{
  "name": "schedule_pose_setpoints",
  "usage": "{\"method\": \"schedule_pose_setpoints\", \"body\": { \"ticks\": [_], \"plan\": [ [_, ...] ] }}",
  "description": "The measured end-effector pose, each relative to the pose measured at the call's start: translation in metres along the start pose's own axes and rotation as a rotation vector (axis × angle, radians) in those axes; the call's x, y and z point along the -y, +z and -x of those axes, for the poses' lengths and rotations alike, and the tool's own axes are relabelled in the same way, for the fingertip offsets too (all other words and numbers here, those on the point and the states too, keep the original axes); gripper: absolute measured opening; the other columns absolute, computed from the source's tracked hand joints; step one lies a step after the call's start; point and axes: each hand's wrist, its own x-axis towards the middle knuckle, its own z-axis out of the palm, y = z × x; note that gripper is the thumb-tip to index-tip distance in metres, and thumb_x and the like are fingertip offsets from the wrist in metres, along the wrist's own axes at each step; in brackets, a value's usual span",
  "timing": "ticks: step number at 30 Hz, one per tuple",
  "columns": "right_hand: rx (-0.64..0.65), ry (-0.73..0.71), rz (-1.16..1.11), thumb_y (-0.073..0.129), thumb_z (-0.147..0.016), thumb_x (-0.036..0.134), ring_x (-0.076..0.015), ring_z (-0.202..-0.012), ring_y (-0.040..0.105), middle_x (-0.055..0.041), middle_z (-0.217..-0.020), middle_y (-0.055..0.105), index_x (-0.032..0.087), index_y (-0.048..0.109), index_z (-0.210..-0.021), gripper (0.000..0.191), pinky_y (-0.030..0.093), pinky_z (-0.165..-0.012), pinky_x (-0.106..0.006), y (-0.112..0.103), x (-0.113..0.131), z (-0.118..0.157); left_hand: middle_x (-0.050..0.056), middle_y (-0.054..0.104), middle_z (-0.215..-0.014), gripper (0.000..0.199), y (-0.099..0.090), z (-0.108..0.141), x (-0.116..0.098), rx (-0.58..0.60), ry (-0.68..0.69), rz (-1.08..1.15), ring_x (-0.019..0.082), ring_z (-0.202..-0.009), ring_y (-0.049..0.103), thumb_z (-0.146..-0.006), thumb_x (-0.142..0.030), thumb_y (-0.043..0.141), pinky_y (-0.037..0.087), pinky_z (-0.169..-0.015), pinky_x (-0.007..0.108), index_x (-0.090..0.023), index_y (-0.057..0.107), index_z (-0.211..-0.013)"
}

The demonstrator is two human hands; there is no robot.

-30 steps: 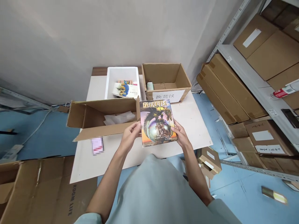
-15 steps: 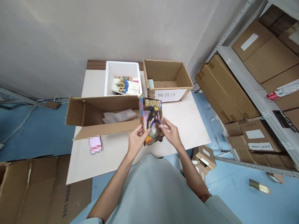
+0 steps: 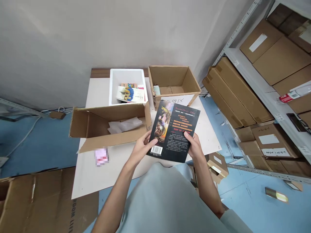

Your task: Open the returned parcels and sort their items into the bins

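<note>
Both hands (image 3: 142,149) (image 3: 195,146) hold a book (image 3: 173,129) (barcode (image 3: 156,149) showing, small print (image 3: 178,141) perhaps Chinese).

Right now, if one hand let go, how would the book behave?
The book would probably be fairly stiff: it spans flat between the left hand and right hand. It might tip, since each hand grips only one side.

Wall (image 3: 121,35): plain, pale grey, softly lit. Table (image 3: 107,179): white top, dark wood-toned strip at the wall side. Floor (image 3: 252,207): blue; grey metal shelving (image 3: 257,87) opposite the cables, stacked with cartons.
</note>
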Motion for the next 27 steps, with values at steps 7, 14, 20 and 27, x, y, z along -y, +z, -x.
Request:
{"method": "schedule_pose_setpoints", "body": {
  "ticks": [7,14,20,27],
  "plan": [
    [0.041,0.115,-0.056,0.091,-0.081,0.065,-0.0344,-0.116,0.08,-0.0082,-0.117,0.086,0.023,0.08,-0.113,0.054,0.065,-0.105,-0.047,-0.007,-0.003,-0.003,0.013,0.085,-0.122,0.059,0.008,0.021,-0.027,0.069,-0.121,0.114,0.034,-0.109,0.084,-0.086,-0.061,0.09,0.067,-0.1,0.042,-0.018,0.085,-0.126],
    [0.035,-0.099,0.253,0.082,-0.091,0.068,-0.0334,-0.138,0.07,-0.0123,-0.149,0.074,0.024,0.073,-0.137,0.064,0.058,-0.118,-0.05,-0.02,-0.012,-0.023,0.011,0.087,-0.11,0.06,0.023,0.016,-0.022,-0.067,-0.06,0.005,0.029,-0.094,0.083,-0.086,-0.064,0.087,0.068,-0.082,0.035,-0.016,0.086,-0.12],
    [0.072,-0.121,0.46,0.079,-0.092,0.066,-0.0332,-0.126,0.077,-0.0145,-0.14,0.078,0.024,0.072,-0.141,0.065,0.066,-0.1,-0.044,0.002,-0.036,-0.013,0.006,0.087,-0.101,0.049,0.062,0.014,0.008,-0.209,0.174,-0.507,0.023,-0.082,0.078,-0.099,-0.051,0.07,0.063,-0.077,0.03,-0.02,0.083,-0.134],
    [-0.14,-0.085,0.426,0.072,-0.092,0.064,-0.0327,-0.11,0.081,-0.0122,-0.111,0.087,0.021,0.079,-0.109,0.047,0.063,-0.103,-0.046,-0.018,-0.061,-0.015,0.011,0.075,-0.148,0.056,0.079,0.014,0.049,0.135,0.219,-0.652,0.035,-0.134,0.074,-0.097,-0.053,0.073,0.06,-0.115,0.047,-0.029,0.074,-0.148]
  ]
}}
